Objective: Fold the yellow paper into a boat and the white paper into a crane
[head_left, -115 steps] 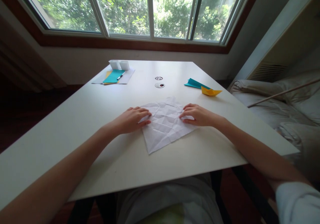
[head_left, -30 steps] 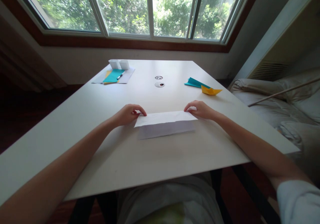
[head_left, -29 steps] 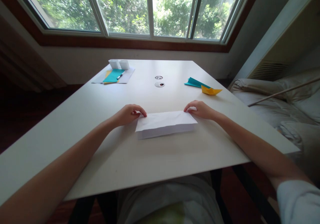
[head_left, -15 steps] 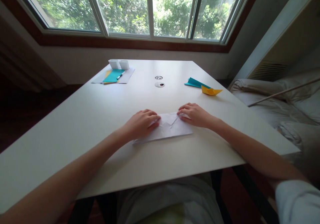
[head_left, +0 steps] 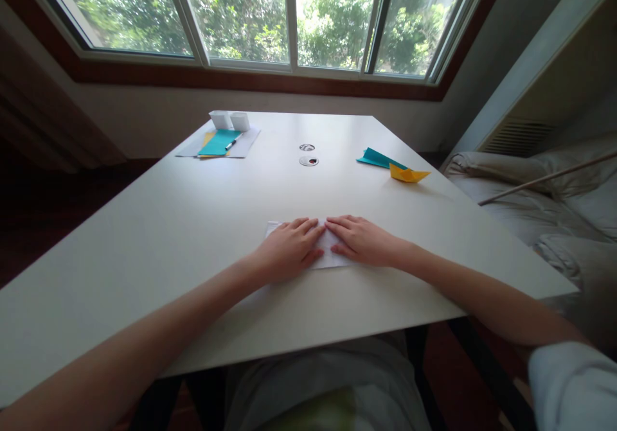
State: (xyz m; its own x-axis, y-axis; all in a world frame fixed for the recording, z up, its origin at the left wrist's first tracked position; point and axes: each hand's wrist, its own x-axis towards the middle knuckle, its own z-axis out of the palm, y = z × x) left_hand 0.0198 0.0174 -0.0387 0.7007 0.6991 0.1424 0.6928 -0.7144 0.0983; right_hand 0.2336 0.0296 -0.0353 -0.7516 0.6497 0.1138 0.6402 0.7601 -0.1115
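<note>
A folded white paper lies near the front middle of the white table, mostly hidden under my hands. My left hand lies flat on its left part, fingers stretched toward the centre. My right hand presses flat on its right part. The fingertips of both hands nearly meet over the paper's middle. Only the paper's top left corner and a strip between the hands show.
A teal folded paper and a yellow paper boat sit at the far right. Far left lie sheets with teal paper, a pen and two small white boxes. Two round caps are mid-table. A sofa stands right.
The crumpled open sheet was folded into a long strip, then its ends were brought inward. My hands moved from its far corners to the centre and now press it flat.
</note>
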